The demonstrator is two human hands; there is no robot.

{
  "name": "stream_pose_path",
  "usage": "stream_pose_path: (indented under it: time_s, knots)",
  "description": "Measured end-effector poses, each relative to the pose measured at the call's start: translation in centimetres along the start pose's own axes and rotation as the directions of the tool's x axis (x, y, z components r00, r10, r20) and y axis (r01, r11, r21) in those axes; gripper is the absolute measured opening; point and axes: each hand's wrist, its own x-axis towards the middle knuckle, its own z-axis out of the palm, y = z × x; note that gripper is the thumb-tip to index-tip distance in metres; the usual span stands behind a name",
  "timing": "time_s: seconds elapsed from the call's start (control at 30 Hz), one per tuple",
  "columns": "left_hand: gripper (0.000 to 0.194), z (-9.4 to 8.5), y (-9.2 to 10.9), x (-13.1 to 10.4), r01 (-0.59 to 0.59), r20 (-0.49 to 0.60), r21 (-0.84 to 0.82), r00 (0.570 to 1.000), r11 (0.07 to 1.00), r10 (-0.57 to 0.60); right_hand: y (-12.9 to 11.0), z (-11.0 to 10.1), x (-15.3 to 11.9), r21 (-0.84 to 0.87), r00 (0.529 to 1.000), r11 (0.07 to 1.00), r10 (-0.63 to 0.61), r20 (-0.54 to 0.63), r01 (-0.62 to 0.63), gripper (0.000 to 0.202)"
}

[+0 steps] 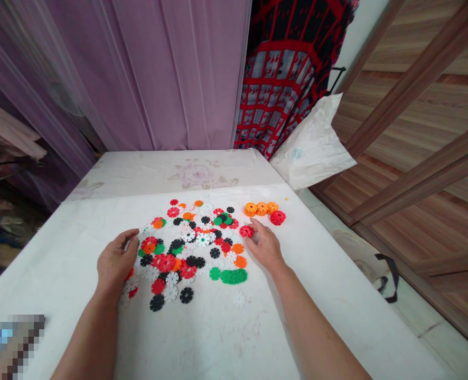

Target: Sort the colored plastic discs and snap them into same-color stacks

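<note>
A loose pile of notched plastic snowflake discs point(187, 269) in red, black, white, orange and green spreads over the table. At its left edge rests my left hand point(115, 261), fingers curved and apart, with nothing seen in it. My right hand point(266, 247) pinches a small stack of red snowflake discs point(246, 231) between thumb and fingers, right of the pile. Beyond that hand stand several stacks of orange discs point(261, 209) in a row, with another red stack point(278, 217) beside them. A toppled row of green discs point(234, 276) lies nearer to me.
A white cloth with a faint flower print covers the table point(202, 338). Purple curtains point(170, 74) hang behind it. A white bag point(313, 148) stands off the far right corner, near wooden cabinet doors point(424, 132). A blurred-out object point(10, 343) lies at lower left.
</note>
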Motion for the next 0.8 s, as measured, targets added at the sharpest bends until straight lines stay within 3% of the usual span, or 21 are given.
stream_pose_path:
  time_s: [0.33, 0.67, 0.8]
  knots:
    - [0.035, -0.06, 0.09, -0.04, 0.011, 0.021, 0.01, 1.0, 1.0, -0.011, -0.12, -0.11, 0.05, 0.008, 1.0, 1.0, 0.028, 0.007, -0.028, 0.054]
    - [0.034, 0.04, -0.09, 0.0, 0.002, 0.013, -0.007, 1.0, 1.0, -0.002, 0.76, 0.13, -0.01, 0.151, 0.998, 0.987, 0.06, -0.033, -0.054, 0.05]
    - [0.035, -0.11, 0.26, -0.1, 0.019, 0.027, 0.022, 0.999, 1.0, -0.019, 0.81, 0.02, 0.02, 0.217, 0.989, 0.968, 0.138, -0.045, -0.125, 0.049]
